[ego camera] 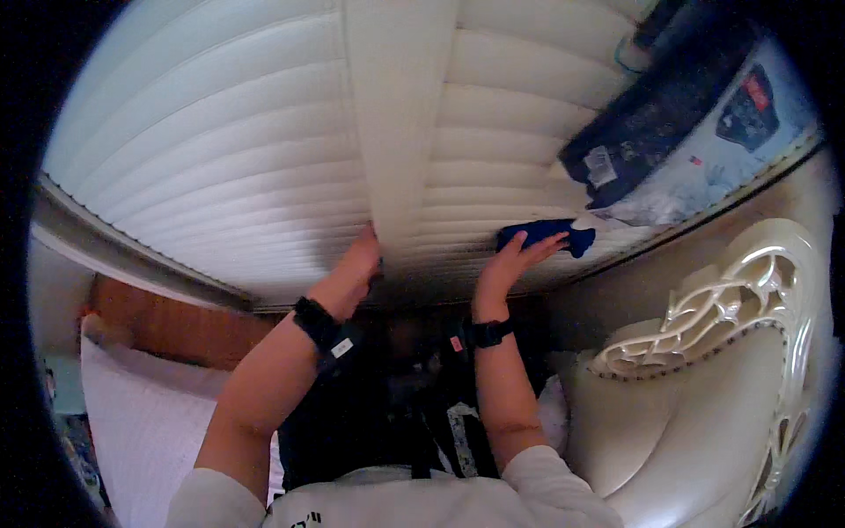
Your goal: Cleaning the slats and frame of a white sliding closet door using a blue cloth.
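Note:
A pale, slatted surface with a flat middle strip (399, 119) spreads in front of me. My left hand (360, 267) is by the left edge of that strip; its fingers are partly hidden, and whether it holds anything is unclear. My right hand (511, 264) has its fingers spread over a dark blue cloth item (544, 236) on the right slats, touching or close to it. Each wrist wears a black band, one at the left wrist (317, 325) and one at the right wrist (492, 333).
A dark package with clear plastic (647, 138) is at the upper right. A cream padded headboard with a carved frame (660, 409) stands at the lower right. White bedding (148, 422) and reddish-brown wood flooring (191, 330) are at the lower left.

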Motion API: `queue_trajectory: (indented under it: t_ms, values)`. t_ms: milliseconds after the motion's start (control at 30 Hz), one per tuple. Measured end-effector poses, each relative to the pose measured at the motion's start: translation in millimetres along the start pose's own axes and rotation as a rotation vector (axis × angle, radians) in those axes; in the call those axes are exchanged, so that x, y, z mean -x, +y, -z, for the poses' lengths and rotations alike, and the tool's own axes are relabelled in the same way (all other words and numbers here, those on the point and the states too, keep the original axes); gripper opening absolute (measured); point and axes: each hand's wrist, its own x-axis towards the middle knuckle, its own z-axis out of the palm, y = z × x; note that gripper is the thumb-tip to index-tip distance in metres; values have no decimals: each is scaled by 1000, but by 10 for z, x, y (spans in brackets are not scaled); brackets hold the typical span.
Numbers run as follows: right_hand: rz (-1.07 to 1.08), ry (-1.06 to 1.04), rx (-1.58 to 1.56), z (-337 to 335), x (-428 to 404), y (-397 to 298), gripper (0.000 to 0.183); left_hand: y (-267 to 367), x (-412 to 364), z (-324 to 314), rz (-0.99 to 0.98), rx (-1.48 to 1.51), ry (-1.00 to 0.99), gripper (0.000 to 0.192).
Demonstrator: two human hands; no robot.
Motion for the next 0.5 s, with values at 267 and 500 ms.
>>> queue_trajectory:
  t_ms: [267,500]
  values:
    - [-42,49,-363,292,-564,-37,63,10,-33,36,-78,150,-128,49]
    - [66,-96,81,-58,304,-227,70,-36,-108,94,-124,-14,-137,52]
